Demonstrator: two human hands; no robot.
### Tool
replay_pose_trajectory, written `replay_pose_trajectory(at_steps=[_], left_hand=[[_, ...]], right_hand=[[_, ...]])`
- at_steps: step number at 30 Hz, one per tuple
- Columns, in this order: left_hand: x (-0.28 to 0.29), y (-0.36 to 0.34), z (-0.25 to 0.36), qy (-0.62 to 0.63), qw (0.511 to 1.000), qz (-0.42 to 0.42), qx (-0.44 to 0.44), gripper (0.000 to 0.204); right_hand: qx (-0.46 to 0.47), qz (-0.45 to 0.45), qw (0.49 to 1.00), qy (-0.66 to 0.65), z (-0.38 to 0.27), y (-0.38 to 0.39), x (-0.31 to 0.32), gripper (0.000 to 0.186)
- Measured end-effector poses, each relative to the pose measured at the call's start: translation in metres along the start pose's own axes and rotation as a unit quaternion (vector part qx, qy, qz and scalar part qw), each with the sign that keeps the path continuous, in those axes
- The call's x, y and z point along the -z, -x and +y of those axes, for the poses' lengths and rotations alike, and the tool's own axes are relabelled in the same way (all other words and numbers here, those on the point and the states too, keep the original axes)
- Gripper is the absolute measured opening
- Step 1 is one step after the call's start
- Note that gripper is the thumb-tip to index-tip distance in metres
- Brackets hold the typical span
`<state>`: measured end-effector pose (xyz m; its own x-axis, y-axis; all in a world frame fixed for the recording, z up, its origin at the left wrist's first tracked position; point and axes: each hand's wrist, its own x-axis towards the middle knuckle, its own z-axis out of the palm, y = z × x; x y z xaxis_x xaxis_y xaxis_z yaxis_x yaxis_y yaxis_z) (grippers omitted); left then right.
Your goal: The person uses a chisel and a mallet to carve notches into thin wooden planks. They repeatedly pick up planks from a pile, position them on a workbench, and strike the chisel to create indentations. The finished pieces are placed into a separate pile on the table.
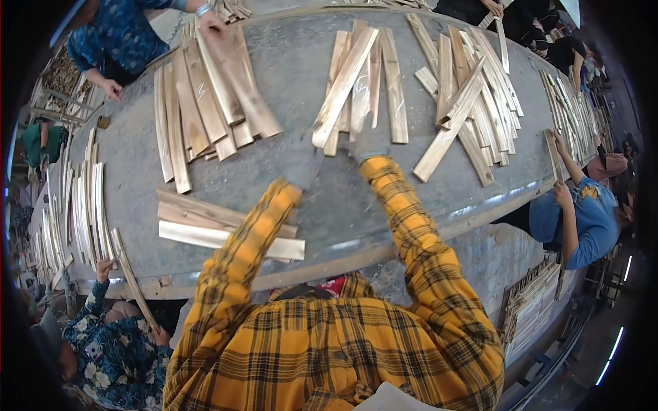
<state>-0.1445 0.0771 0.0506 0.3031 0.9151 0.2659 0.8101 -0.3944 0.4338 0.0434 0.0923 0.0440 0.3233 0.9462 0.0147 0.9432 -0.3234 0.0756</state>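
Both my arms, in yellow plaid sleeves, reach forward over a grey table (288, 89). My left hand (300, 164), in a grey glove, is smeared by motion at the near left end of a small group of wooden strips (353, 82). At the near ends of the same strips is my right hand (370, 144), also gloved and blending into the grey tabletop. One pale strip (346, 89) lies slanted across the others. The fingers of both hands are too blurred to show whether they grip any wood.
Larger strip piles lie to the left (205, 96) and right (473, 96). Several loose strips (229, 229) rest beside my left forearm, near the table's front edge. Co-workers handle wood around the table: a blue shirt (576, 219) at right, a floral sleeve (96, 301) at left, another hand (212, 26) across.
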Motion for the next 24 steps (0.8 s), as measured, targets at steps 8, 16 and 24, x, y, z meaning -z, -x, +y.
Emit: replay_pose_trajectory(at_steps=[8, 16, 24], left_hand=[[0.011, -0.030, -0.063, 0.131, 0.972, -0.134, 0.139, 0.074], [0.058, 0.036, -0.029, 0.670, 0.657, -0.201, 0.282, 0.058], [0.065, 0.035, -0.003, 0.656, 0.706, -0.181, 0.196, 0.060]], right_hand=[[0.044, -0.163, 0.942, -0.291, 0.020, 0.021, 0.055, 0.080], [-0.076, -0.260, 0.551, -0.789, 0.081, 0.035, 0.021, 0.053], [-0.060, -0.129, 0.587, -0.797, 0.190, 0.020, 0.049, 0.053]])
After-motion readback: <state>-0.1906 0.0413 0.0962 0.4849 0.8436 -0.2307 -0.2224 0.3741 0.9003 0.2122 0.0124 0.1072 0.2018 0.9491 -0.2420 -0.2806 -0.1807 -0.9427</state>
